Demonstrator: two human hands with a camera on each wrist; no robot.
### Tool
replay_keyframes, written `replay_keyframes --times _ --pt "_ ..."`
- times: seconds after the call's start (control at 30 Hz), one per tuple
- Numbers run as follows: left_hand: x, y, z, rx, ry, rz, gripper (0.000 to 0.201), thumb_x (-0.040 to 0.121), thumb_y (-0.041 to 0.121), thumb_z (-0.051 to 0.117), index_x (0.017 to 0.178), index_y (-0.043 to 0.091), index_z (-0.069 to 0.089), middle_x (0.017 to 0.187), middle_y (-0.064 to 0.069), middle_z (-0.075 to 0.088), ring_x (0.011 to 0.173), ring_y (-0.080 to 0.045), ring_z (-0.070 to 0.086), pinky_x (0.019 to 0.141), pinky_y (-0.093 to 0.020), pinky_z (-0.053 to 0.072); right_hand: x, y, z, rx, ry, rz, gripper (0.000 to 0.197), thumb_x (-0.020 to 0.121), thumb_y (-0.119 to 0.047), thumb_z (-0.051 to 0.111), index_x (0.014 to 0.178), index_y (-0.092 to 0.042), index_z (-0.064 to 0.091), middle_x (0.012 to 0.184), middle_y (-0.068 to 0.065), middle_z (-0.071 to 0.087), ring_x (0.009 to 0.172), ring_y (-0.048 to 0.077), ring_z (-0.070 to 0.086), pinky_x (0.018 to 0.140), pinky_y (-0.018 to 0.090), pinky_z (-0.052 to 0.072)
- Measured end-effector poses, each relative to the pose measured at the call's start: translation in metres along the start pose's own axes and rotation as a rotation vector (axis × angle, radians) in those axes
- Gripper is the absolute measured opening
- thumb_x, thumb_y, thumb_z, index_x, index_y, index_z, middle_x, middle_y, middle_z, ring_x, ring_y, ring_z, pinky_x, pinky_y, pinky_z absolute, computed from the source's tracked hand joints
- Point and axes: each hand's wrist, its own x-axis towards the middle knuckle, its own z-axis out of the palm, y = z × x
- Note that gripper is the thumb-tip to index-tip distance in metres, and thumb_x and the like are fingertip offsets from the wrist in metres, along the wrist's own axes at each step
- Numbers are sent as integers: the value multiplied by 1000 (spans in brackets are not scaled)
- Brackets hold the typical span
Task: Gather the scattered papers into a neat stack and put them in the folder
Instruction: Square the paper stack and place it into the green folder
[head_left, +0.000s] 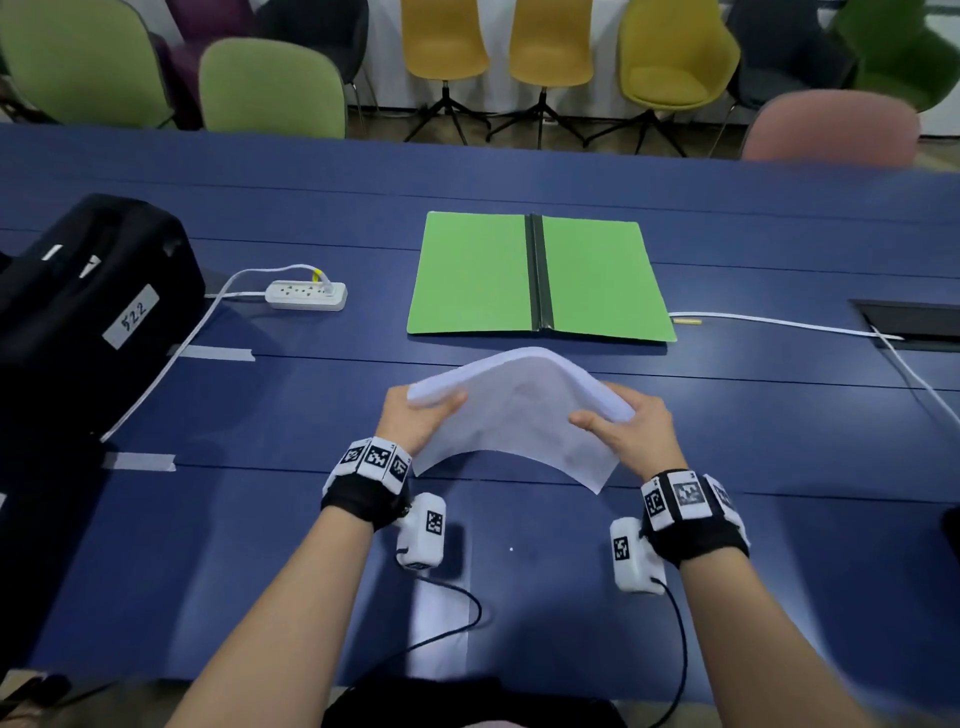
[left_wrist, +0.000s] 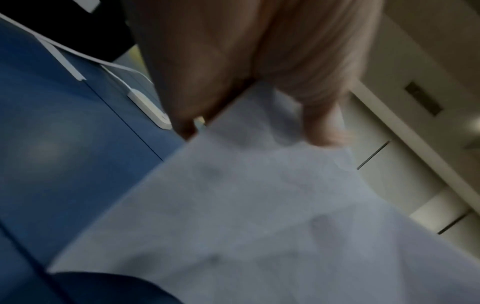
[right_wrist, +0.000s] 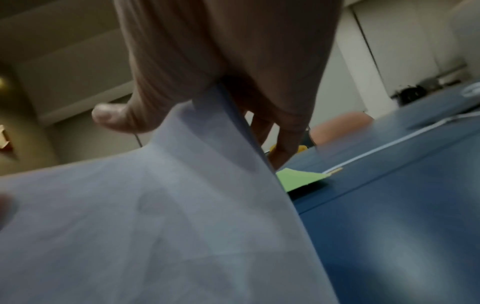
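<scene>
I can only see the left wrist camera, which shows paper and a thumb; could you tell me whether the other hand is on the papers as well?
Observer: Yes, the right hand grips the opposite edge of the paper stack, which bows upward between it and the left hand.
Operator: Thank you. Is the folder ready?
Observer: The green folder lies open and flat on the blue table, just beyond the stack.
Operator: Are any sheets in it?
Observer: None; both green halves show bare.

Head view is bright and evenly lit, with soft shadows on the table (head_left: 727, 467) and bowed edges, smeared at 3 o'clock. Both wrist views are dim, grainy and motion-blurred throughout.
</scene>
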Motion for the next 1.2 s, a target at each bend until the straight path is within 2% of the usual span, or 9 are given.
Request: replay_keyframes --times 0.13,0.27,0.43,0.6,0.7,0.87,0.97,1.1,1.2 --pt "5 10 9 122 204 6 21 85 28 68 69 15 62 72 -14 61 72 -30 51 72 -32 45 7 0 -10 -386 -3 -2 14 81 -18 69 76 -30 66 63 -2 60 73 28 56 63 28 45" --pt "-11 40 15 402 196 220 26 92 34 58 82 12 69 73 -11 62 72 -30 46 67 -31 40 13 -11 -17 -786 -49 24 19 83 -17 59 101 -17 65 95 14 67 97 37 60 78 38 49" --pt "-32 78 29 552 -9 596 18 91 36 58 88 24 72 76 3 68 74 -22 53 64 -30 41 11 -49 -1 -500 -184 -200 22 73 -43 63 89 -28 66 82 0 72 87 29 63 77 41 53" --pt "-29 75 20 560 -153 686 23 96 34 51 98 16 65 78 6 60 80 -22 53 70 -33 41 11 -59 12 -479 -199 -291 17 76 -49 64 72 -32 64 68 -1 66 74 26 60 72 36 51" --pt "-27 74 16 447 -167 641 29 89 45 57 87 16 63 70 5 58 70 -22 51 68 -34 44 9 -58 17 -498 -156 -323 40 74 -62 47 90 -31 66 74 1 69 79 30 62 74 41 52" --pt "-3 67 -18 478 -41 466 29 79 43 66 81 14 65 69 -2 64 73 -32 58 68 -36 48 10 -64 -9 -77 0 -206 13 79 -46 63 76 -34 69 79 4 72 74 25 66 74 49 55" --pt "-2 69 -34 431 66 567 16 86 28 63 87 12 67 71 -2 60 69 -27 55 63 -29 41 9 -73 -28 98 38 -218 12 87 -19 66 76 -24 66 78 -1 69 73 15 61 73 44 54" --pt "-13 95 -27 -301 73 560 23 78 26 71 100 23 63 89 -1 63 68 -3 56 65 -10 46 9 -87 -33 388 94 -293 10 88 -11 63 88 -19 68 78 -10 73 74 8 65 72 30 56" --pt "-9 94 -21 -350 -56 502 39 72 31 73 109 25 63 106 1 65 89 -5 61 79 -13 49 10 -74 -29 383 82 -254 6 85 -13 67 85 -19 68 71 -17 72 68 0 65 67 20 54"
